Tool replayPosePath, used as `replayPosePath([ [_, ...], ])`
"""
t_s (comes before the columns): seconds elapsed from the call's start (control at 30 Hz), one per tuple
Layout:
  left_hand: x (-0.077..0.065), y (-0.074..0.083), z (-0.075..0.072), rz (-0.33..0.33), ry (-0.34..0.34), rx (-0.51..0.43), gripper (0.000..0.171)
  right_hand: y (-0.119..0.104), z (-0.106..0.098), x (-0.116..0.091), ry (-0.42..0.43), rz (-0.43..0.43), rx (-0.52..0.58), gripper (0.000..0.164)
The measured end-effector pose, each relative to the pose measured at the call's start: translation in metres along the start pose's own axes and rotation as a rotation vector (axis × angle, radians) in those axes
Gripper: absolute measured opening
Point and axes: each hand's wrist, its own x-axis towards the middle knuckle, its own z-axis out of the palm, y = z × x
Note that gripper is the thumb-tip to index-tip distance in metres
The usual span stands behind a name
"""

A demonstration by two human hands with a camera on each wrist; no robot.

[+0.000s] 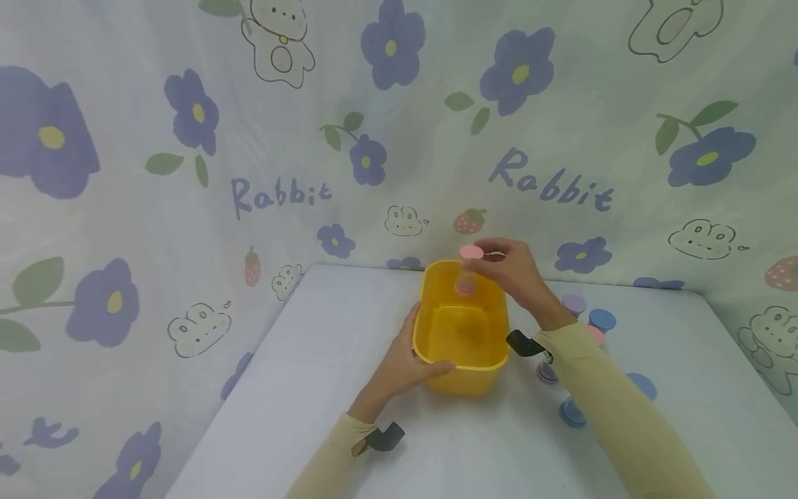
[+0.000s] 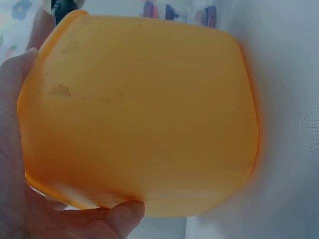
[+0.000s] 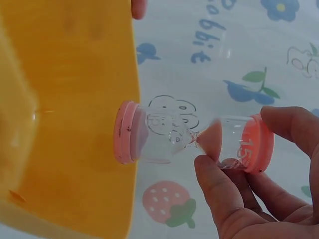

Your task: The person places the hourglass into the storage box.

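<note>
My right hand (image 1: 514, 274) pinches a pink-capped sand timer (image 3: 172, 137) above the far end of a yellow plastic bin (image 1: 464, 382). The timer is upright in the head view, its lower cap just inside the bin's far rim. Pink sand shows in its clear glass, and part of a printed "15" is readable in the right wrist view. At the bin's near left corner, my left hand (image 1: 402, 367) grips the wall, thumb along the near side. The visible bin floor (image 1: 458, 333) holds nothing. In the left wrist view, the bin's outer wall (image 2: 144, 104) fills most of the picture.
Several more sand timers stand or lie right of the bin, partly behind my right forearm: a purple one (image 1: 573, 303), a blue one (image 1: 602, 319) and another blue one (image 1: 571, 413) among them. Behind the white table (image 1: 312, 346) hangs a flower-and-rabbit cloth (image 1: 430, 173).
</note>
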Motion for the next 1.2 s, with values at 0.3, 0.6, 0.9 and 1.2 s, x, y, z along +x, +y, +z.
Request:
replayPosePath([
  [0.3,0.000,0.000,0.000,-0.001,-0.001,-0.018,0.114,-0.003,0.015,0.010,-0.039,0.023,-0.005,0.060],
  [0.6,-0.001,-0.001,0.000,-0.017,-0.006,-0.018,0.117,0.000,0.029,0.018,-0.095,0.077,-0.044,0.057],
  [0.9,-0.002,0.001,0.001,-0.017,0.001,0.005,0.114,0.013,0.035,0.025,-0.189,0.185,-0.053,0.057],
  [1.2,-0.003,0.000,0.001,-0.023,0.001,0.000,0.114,0.020,0.040,0.030,-0.245,0.266,-0.066,0.058],
])
